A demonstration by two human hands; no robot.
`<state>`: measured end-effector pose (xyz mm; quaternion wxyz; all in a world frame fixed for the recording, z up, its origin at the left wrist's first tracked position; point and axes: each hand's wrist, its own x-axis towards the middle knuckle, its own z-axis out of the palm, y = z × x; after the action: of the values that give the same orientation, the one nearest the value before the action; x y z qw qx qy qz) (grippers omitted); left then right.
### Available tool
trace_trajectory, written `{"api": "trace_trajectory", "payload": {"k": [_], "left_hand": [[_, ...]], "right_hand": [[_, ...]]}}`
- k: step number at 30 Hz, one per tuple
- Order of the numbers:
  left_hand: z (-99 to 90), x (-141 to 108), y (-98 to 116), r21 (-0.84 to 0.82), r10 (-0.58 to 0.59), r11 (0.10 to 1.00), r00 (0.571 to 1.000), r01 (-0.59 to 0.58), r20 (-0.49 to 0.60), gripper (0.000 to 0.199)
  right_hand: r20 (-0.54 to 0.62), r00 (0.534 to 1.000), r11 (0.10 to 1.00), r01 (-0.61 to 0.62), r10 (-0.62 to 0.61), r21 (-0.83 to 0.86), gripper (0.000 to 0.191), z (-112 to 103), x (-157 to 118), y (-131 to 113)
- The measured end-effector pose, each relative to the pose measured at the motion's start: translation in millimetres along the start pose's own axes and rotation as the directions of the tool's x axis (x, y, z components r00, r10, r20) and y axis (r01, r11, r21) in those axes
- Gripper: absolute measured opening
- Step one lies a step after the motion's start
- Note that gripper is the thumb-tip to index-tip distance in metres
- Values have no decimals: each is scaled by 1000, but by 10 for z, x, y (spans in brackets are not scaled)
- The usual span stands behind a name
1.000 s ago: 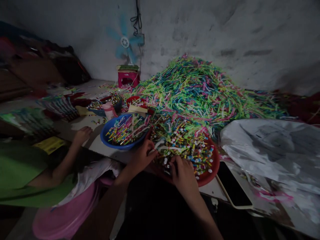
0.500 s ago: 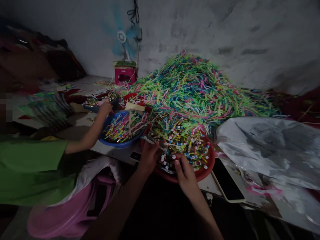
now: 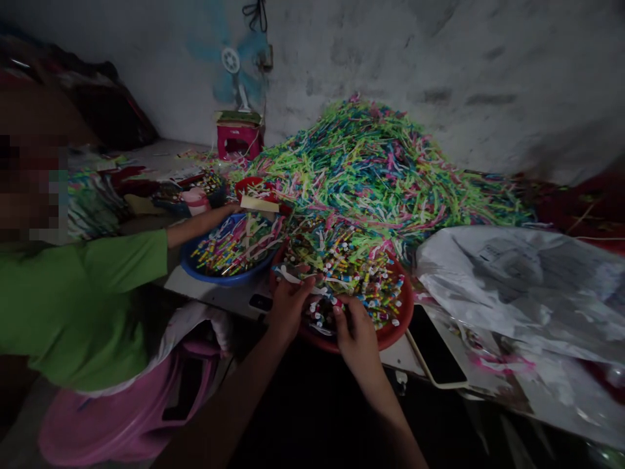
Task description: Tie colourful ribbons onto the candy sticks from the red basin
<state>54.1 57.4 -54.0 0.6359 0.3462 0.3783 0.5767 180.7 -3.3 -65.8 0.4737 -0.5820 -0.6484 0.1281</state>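
Observation:
My left hand (image 3: 289, 305) is over the left side of a red basin (image 3: 409, 312), its fingers closed on a pale ribbon strip (image 3: 289, 276). My right hand (image 3: 359, 329) is at the basin's front, thumb and fingers pinched at a small white-tipped beaded piece (image 3: 336, 301). It is too dark to tell whether the strip and the beaded piece are joined. Many small sticks with coloured beads and white ends (image 3: 385, 286) fill the basin, with ribbon tails among them.
Behind rises a big heap of coloured ribbon strips (image 3: 371, 163). A blue basin (image 3: 217, 279) stands left, where a co-worker's green sleeve (image 3: 122, 260) and arm reach across. A phone (image 3: 437, 348) and a white plastic bag (image 3: 517, 280) lie right. A fan (image 3: 232, 62) stands behind.
The co-worker's arm has moved right, from the dark basin towards the pale card by the blue basin. My hands keep nearly the same hold; the view has shifted slightly.

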Motion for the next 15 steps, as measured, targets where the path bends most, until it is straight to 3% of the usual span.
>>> {"api": "trace_trajectory", "payload": {"k": [5,12,15], "left_hand": [[1,7,-25,25,30,999,1000,-30,-8,50],[-19,-3,-31,43,62,997,997,-64,41,50],[-19,-21,-13,102,37,994,998,-43,55,48]], "right_hand": [[-22,1000,999,-16,15,-39,24,12,15,13],[99,995,999,-13,16,-32,26,-34,21,40],[187,980,995,-75,62,64,28,-87,28,13]]}}
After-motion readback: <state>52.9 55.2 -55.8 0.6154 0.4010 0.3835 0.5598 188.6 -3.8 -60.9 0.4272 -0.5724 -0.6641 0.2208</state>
